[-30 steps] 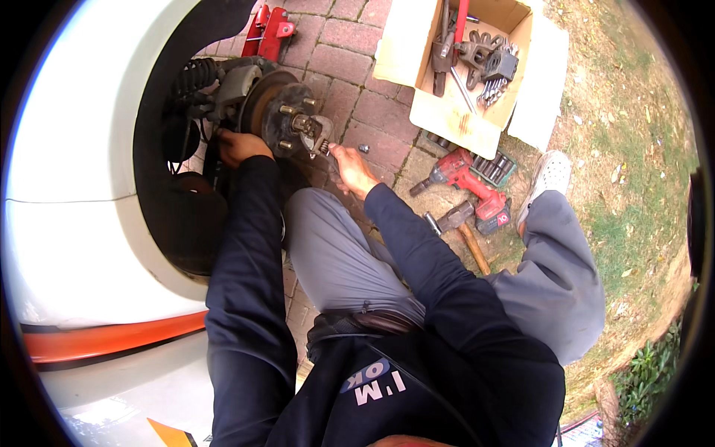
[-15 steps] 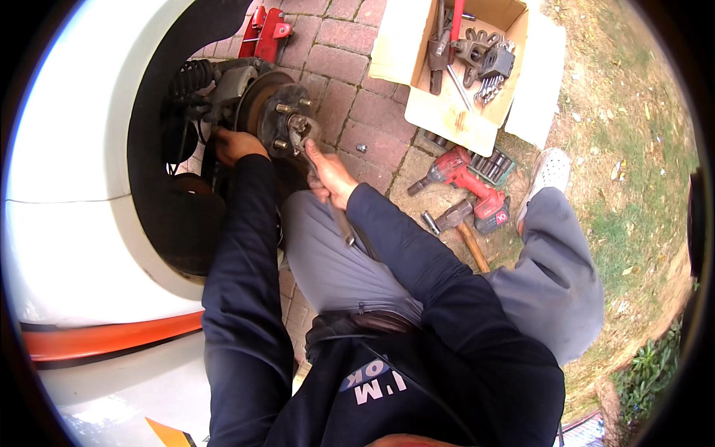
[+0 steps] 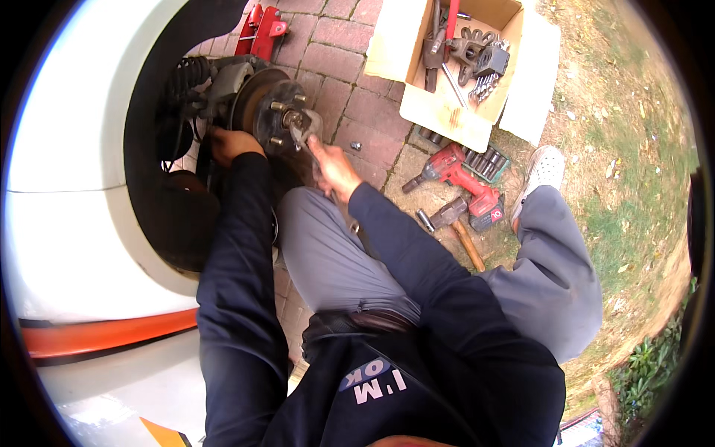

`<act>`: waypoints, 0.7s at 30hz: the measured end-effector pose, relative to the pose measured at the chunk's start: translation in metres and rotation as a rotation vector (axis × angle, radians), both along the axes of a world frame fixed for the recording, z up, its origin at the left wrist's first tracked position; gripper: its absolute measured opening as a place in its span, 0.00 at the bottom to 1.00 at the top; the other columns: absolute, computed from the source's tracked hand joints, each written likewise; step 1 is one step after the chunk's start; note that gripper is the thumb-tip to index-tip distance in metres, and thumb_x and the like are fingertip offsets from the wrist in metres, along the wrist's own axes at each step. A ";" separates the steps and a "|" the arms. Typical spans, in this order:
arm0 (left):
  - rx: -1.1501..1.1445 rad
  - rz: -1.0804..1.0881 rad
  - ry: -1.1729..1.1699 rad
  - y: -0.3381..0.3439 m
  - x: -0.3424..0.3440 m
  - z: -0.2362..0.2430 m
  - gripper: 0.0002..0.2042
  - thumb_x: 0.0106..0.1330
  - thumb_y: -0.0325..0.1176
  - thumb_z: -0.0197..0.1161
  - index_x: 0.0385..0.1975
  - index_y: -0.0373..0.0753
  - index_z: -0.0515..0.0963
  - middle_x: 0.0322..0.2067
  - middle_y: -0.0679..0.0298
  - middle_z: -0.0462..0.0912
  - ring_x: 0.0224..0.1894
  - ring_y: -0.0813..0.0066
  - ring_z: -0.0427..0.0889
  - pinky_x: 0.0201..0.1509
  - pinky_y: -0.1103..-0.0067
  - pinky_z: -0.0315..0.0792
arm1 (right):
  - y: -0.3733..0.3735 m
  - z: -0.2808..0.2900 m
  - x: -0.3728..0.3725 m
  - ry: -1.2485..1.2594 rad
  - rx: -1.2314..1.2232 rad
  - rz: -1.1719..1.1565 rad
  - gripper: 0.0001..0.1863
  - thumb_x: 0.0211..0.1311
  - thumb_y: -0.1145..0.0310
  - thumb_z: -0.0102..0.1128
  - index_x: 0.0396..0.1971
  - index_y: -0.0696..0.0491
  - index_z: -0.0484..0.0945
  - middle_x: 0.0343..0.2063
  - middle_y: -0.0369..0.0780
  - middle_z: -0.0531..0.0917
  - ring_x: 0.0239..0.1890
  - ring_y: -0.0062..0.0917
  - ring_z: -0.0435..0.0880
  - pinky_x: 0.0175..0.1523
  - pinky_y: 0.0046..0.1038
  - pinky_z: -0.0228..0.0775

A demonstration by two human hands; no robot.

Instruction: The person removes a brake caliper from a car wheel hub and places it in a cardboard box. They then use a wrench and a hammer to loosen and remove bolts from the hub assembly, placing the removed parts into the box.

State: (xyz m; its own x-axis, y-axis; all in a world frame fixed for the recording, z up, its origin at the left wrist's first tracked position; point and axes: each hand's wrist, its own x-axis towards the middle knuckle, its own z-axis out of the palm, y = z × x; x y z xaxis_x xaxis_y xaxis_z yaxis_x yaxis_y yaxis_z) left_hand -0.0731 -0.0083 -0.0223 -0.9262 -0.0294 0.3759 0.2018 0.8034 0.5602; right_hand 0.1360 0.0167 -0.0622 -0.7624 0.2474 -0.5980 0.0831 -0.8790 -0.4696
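Observation:
My right hand (image 3: 332,167) is wrapped round the handle of a grey metal wrench (image 3: 310,124). The wrench's broad curved head sits against the middle of the wheel hub (image 3: 267,118), beside its studs. Behind the hub is a rusty brake disc (image 3: 240,104), with a caliper (image 3: 228,80) at its upper left. My left hand (image 3: 232,146) reaches in at the lower left of the disc; its fingertips are hidden behind the parts there. The whole assembly sits in the open wheel arch of a white vehicle (image 3: 67,134).
Right of the hub, a small metal nut (image 3: 356,146) lies on the brick paving. Further right are a red impact wrench (image 3: 458,177), a socket set (image 3: 488,163), a loose socket (image 3: 425,220) and a wooden-handled hammer (image 3: 468,246). A cardboard box (image 3: 447,123) holds tools. A red jack (image 3: 261,33) stands beyond.
The view has shifted slightly. My right hand and the wrench have moved a little, with the wrench head turned slightly at the hub. My left hand stays by the disc.

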 end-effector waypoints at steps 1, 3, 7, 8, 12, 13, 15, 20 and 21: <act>0.022 0.014 -0.025 0.004 0.008 0.003 0.27 0.76 0.46 0.44 0.45 0.24 0.80 0.50 0.38 0.81 0.53 0.41 0.79 0.59 0.61 0.72 | 0.009 -0.007 0.000 -0.006 0.080 0.038 0.31 0.71 0.35 0.48 0.25 0.51 0.68 0.13 0.33 0.66 0.11 0.16 0.62 0.13 0.24 0.53; 0.059 0.023 -0.047 0.002 0.009 0.007 0.27 0.76 0.47 0.44 0.45 0.23 0.80 0.50 0.38 0.81 0.54 0.41 0.79 0.59 0.61 0.72 | 0.023 -0.017 -0.005 0.014 0.181 0.130 0.31 0.71 0.35 0.48 0.25 0.52 0.70 0.14 0.32 0.66 0.11 0.16 0.63 0.14 0.25 0.54; 0.167 0.054 -0.069 0.003 0.007 0.007 0.28 0.75 0.47 0.44 0.46 0.24 0.80 0.49 0.38 0.81 0.54 0.41 0.79 0.60 0.61 0.71 | 0.015 -0.024 -0.004 0.001 0.181 0.152 0.32 0.71 0.35 0.49 0.23 0.51 0.68 0.14 0.32 0.65 0.13 0.16 0.62 0.15 0.24 0.53; 0.183 0.057 -0.077 0.003 0.008 0.007 0.28 0.75 0.47 0.44 0.46 0.24 0.80 0.49 0.38 0.81 0.54 0.41 0.79 0.60 0.61 0.71 | 0.012 -0.024 -0.005 0.017 0.142 0.138 0.31 0.71 0.35 0.49 0.23 0.51 0.68 0.14 0.32 0.66 0.13 0.16 0.62 0.15 0.24 0.53; 0.149 0.042 -0.069 0.006 0.011 0.009 0.27 0.74 0.47 0.45 0.47 0.24 0.80 0.50 0.38 0.81 0.54 0.43 0.80 0.60 0.62 0.71 | 0.007 -0.031 -0.012 0.060 0.049 0.095 0.32 0.70 0.34 0.49 0.23 0.51 0.68 0.14 0.32 0.66 0.12 0.16 0.62 0.14 0.25 0.53; 0.115 0.032 -0.059 0.005 0.011 0.009 0.27 0.74 0.47 0.45 0.47 0.24 0.80 0.50 0.38 0.81 0.54 0.43 0.80 0.60 0.62 0.71 | 0.006 -0.033 -0.013 0.064 0.040 0.088 0.32 0.70 0.34 0.49 0.23 0.51 0.68 0.14 0.32 0.66 0.12 0.17 0.62 0.14 0.25 0.53; 0.202 0.063 -0.105 0.002 0.008 0.007 0.27 0.74 0.46 0.45 0.47 0.24 0.80 0.50 0.39 0.81 0.54 0.43 0.80 0.60 0.62 0.71 | 0.003 -0.035 -0.016 0.070 0.103 0.066 0.33 0.69 0.33 0.49 0.23 0.50 0.67 0.13 0.32 0.65 0.12 0.17 0.61 0.14 0.25 0.52; 0.163 0.070 -0.093 0.011 0.020 0.019 0.26 0.73 0.45 0.46 0.45 0.24 0.81 0.49 0.39 0.82 0.52 0.41 0.80 0.59 0.63 0.72 | 0.008 -0.024 -0.017 0.059 -0.019 0.086 0.34 0.67 0.30 0.49 0.22 0.50 0.66 0.12 0.32 0.63 0.10 0.18 0.58 0.14 0.25 0.50; 0.133 0.067 -0.108 0.013 0.022 0.024 0.26 0.73 0.45 0.46 0.45 0.24 0.81 0.49 0.39 0.82 0.52 0.41 0.80 0.59 0.63 0.72 | 0.004 -0.019 -0.016 0.072 -0.124 0.085 0.34 0.67 0.30 0.48 0.21 0.49 0.66 0.12 0.32 0.62 0.10 0.18 0.57 0.14 0.25 0.49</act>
